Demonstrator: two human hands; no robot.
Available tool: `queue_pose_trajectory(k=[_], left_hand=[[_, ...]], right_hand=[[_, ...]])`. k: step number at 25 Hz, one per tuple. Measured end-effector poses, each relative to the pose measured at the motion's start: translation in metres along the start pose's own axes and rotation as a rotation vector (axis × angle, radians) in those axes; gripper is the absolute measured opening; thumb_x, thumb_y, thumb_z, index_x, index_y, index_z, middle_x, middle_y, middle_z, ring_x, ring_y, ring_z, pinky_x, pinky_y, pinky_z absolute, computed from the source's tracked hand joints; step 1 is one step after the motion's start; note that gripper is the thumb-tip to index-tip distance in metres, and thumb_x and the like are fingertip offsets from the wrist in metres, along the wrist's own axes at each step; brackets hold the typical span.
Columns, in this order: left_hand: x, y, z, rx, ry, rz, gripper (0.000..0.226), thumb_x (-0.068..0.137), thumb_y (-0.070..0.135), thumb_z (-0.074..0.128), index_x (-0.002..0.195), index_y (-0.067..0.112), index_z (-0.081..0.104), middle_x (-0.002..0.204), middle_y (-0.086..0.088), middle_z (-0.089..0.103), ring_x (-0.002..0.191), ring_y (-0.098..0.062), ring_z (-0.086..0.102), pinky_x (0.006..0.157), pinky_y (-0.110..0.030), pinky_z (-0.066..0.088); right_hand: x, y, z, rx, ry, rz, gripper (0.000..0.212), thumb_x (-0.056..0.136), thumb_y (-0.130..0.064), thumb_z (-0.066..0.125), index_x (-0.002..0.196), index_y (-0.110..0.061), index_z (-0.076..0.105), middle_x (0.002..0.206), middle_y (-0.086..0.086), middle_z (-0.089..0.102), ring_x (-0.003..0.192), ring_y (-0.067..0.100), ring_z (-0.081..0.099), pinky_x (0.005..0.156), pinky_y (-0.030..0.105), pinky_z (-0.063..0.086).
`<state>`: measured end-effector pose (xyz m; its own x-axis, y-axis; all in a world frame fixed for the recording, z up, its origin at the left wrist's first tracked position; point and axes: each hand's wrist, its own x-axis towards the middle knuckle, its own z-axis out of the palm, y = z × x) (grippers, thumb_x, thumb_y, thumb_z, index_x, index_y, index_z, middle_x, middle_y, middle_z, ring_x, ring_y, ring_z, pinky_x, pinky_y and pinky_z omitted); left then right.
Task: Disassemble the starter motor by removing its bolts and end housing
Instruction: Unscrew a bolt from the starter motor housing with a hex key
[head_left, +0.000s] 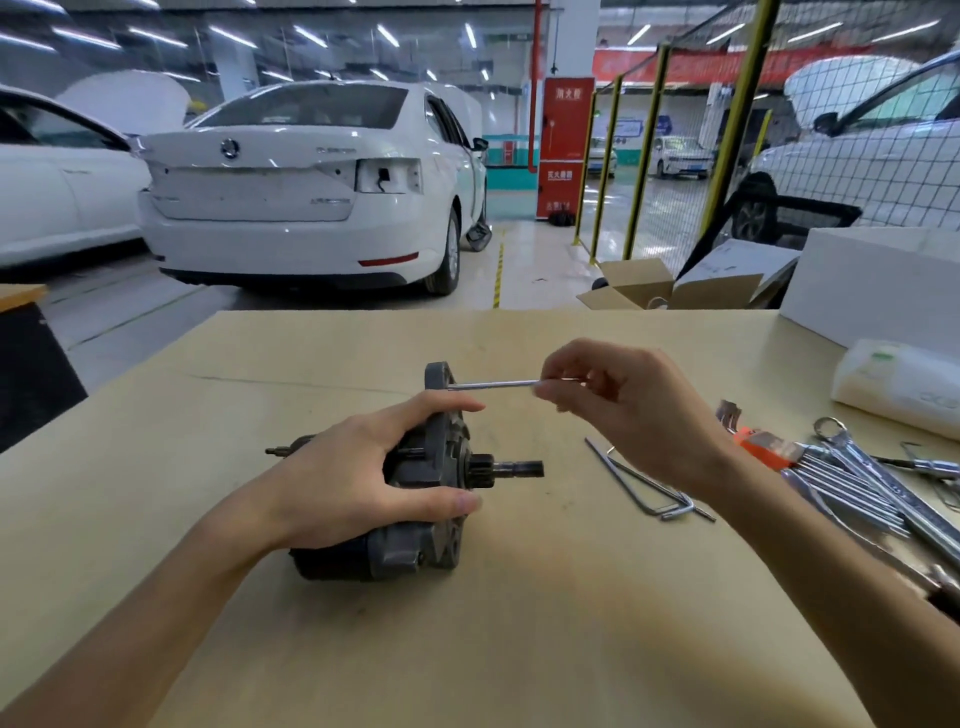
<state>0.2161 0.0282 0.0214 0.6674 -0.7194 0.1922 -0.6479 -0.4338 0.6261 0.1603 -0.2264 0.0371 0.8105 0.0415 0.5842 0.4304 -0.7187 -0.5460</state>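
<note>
A dark grey starter motor lies on its side on the tan table, its pinion shaft pointing right. My left hand grips the motor body from above, fingers and thumb curled round the end housing. My right hand pinches the end of a long silver rod, a hex key or bolt, I cannot tell which. The rod lies level, its left tip at the housing's upper flange.
Two loose hex keys lie right of the motor. Several chrome wrenches and an orange key holder crowd the right edge. A plastic bag and white box sit far right. White cars stand beyond the table.
</note>
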Motion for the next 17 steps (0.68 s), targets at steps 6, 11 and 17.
queue_pose_trajectory(k=[6,11,17], left_hand=[[-0.001,0.003,-0.001,0.015,0.018,0.003,0.078,0.066,0.065,0.070,0.135,0.068,0.033,0.113,0.025,0.065,0.104,0.002,0.063,0.094,-0.030,0.051],[-0.006,0.000,-0.006,-0.140,-0.089,-0.035,0.123,0.071,0.025,0.086,0.146,0.066,-0.003,0.122,0.022,0.065,0.110,-0.002,0.064,0.094,-0.011,0.044],[-0.005,0.008,-0.009,-0.077,-0.122,0.038,0.067,0.071,0.026,0.081,0.129,0.039,0.050,0.106,0.010,0.069,0.098,-0.013,0.066,0.084,-0.024,0.052]], right_hand=[[-0.010,-0.028,0.023,0.178,-0.035,0.059,0.025,0.088,-0.042,0.061,0.084,-0.018,0.064,0.062,0.002,0.047,0.055,0.005,0.042,0.053,0.018,0.037],[-0.017,-0.045,0.026,0.491,-0.237,0.194,0.035,0.095,-0.027,0.058,0.082,0.006,0.055,0.060,0.009,0.067,0.047,0.025,0.061,0.041,0.033,0.049],[-0.018,-0.046,0.031,0.510,-0.279,0.294,0.036,0.098,-0.025,0.056,0.074,0.003,0.055,0.061,0.012,0.069,0.045,0.022,0.063,0.040,0.028,0.050]])
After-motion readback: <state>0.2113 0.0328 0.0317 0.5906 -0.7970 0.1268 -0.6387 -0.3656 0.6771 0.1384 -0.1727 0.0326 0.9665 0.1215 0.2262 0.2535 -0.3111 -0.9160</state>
